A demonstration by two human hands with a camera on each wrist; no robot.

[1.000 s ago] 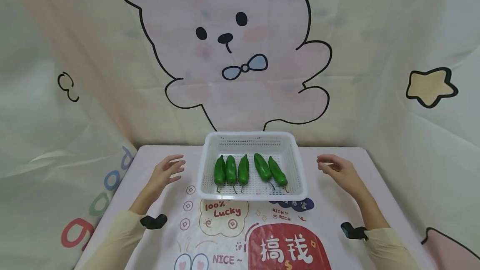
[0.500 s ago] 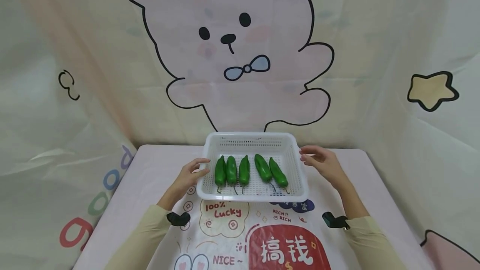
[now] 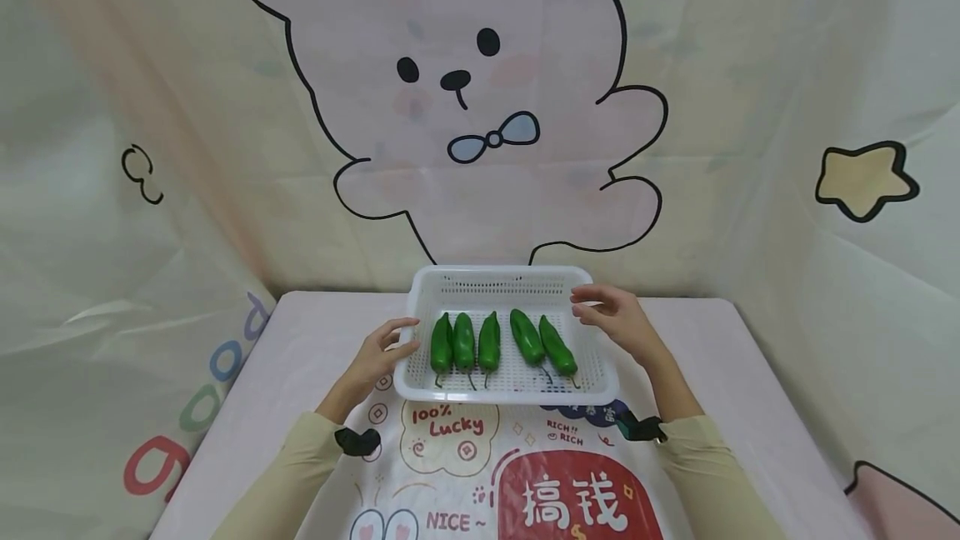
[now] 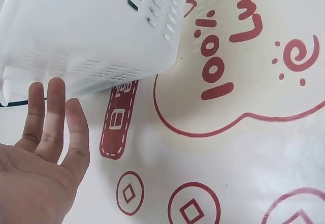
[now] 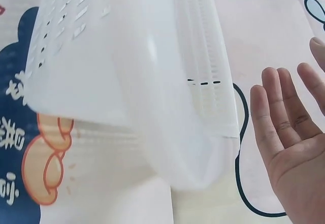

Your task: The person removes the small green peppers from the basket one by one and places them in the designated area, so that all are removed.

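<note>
Several green peppers (image 3: 489, 342) lie side by side in a white perforated plastic basket (image 3: 506, 397). My left hand (image 3: 369, 365) is at the basket's left rim. In the left wrist view, the fingertips (image 4: 56, 89) of its extended fingers meet the outer wall; the thumb is out of sight there. Above the basket's right rim is my right hand (image 3: 621, 325), its fingers loosely bent towards the peppers. The right wrist view has this hand beside the basket wall (image 5: 147, 82), fingers extended and nothing between them.
The basket stands towards the back of a table with a printed cloth (image 3: 450, 490). Close behind it hangs a curtain (image 3: 525, 207) with a cartoon bear; more printed sheets hang at both sides.
Both hands have come inwards from either side of the basket. The left reached its rim half a second ago and stayed; the right has moved further left over the rim. The basket stays put.
</note>
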